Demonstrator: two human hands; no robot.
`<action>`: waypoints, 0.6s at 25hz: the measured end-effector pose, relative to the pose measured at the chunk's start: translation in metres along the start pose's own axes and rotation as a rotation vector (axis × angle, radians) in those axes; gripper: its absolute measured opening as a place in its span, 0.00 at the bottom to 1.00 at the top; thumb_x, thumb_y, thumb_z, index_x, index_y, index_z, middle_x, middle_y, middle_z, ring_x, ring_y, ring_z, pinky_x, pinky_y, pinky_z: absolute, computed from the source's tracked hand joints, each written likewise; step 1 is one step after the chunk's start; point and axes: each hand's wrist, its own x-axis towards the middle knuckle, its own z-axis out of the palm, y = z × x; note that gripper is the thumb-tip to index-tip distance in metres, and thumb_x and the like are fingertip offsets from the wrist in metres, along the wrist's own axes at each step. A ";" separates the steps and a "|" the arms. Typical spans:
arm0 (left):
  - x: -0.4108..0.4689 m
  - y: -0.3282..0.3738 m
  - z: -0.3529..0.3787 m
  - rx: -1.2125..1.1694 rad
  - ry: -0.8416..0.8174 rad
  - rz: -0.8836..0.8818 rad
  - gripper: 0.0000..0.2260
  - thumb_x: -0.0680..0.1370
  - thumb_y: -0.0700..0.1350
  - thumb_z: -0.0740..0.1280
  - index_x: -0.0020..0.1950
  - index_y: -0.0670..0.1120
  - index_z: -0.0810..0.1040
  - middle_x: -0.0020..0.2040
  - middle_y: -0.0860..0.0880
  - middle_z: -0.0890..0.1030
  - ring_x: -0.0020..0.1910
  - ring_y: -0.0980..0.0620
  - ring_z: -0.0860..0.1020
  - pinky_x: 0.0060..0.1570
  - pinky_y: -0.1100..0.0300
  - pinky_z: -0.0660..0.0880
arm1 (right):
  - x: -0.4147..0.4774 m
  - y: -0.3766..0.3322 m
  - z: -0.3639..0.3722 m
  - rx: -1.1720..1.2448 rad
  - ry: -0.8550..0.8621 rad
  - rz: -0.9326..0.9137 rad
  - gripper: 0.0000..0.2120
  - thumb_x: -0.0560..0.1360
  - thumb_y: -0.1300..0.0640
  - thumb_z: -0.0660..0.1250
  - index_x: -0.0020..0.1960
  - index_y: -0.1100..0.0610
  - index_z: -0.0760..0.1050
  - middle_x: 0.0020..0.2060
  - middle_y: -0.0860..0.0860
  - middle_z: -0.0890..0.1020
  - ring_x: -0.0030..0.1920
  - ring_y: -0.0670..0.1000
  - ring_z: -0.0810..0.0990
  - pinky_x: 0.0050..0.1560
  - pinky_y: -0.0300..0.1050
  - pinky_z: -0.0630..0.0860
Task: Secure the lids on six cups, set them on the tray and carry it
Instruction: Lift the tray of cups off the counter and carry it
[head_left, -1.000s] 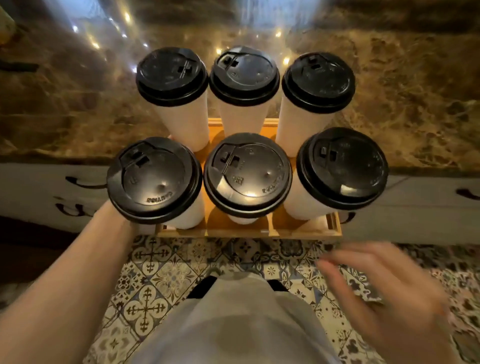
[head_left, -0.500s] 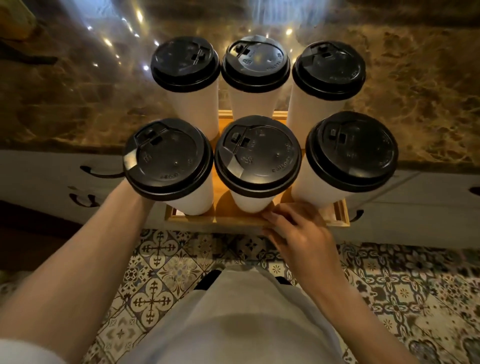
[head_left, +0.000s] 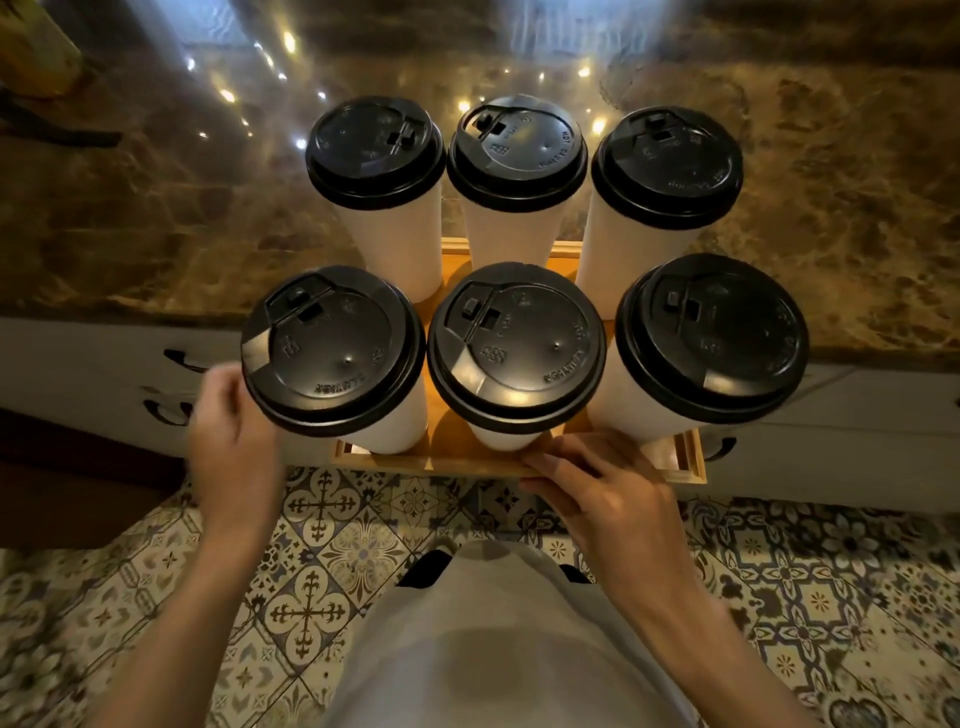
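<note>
Several white paper cups with black lids stand in two rows of three on a wooden tray (head_left: 431, 460). The back row cups (head_left: 517, 151) are over the marble counter. The front row cups (head_left: 517, 343) are at the counter's edge, with the tray's near end sticking out past it. My right hand (head_left: 597, 493) grips the tray's near rim below the middle front cup, thumb on top. My left hand (head_left: 228, 431), blurred, is curled beside the front-left cup (head_left: 332, 351), just under its lid; whether it touches the cup is unclear.
The brown marble counter (head_left: 156, 234) spreads left and right of the tray. Below it are white drawer fronts (head_left: 78, 364) with dark handles. Patterned floor tiles (head_left: 311, 571) and my light-coloured clothing fill the bottom of the view.
My right hand came up from below and took hold of the tray's near rim. My left hand has come out from under the front-left cup to its left side.
</note>
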 end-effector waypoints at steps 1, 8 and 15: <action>-0.011 0.004 -0.004 -0.026 0.059 0.036 0.09 0.82 0.47 0.58 0.43 0.57 0.71 0.38 0.60 0.75 0.37 0.66 0.72 0.37 0.70 0.68 | 0.000 -0.003 -0.001 0.023 0.007 -0.002 0.10 0.69 0.58 0.78 0.50 0.56 0.85 0.45 0.53 0.85 0.46 0.57 0.84 0.41 0.51 0.83; -0.068 0.024 0.037 0.262 -0.190 0.564 0.13 0.76 0.49 0.66 0.52 0.42 0.83 0.51 0.45 0.84 0.48 0.49 0.82 0.52 0.60 0.74 | -0.003 -0.001 0.000 0.009 0.018 -0.010 0.12 0.68 0.58 0.78 0.51 0.56 0.85 0.46 0.53 0.85 0.47 0.56 0.83 0.43 0.48 0.80; -0.044 0.030 0.047 0.368 -0.288 0.658 0.14 0.77 0.48 0.62 0.58 0.47 0.82 0.55 0.51 0.83 0.50 0.49 0.82 0.38 0.57 0.79 | 0.002 -0.001 -0.002 0.027 -0.020 0.001 0.11 0.69 0.58 0.77 0.51 0.57 0.85 0.47 0.54 0.85 0.48 0.58 0.83 0.44 0.50 0.82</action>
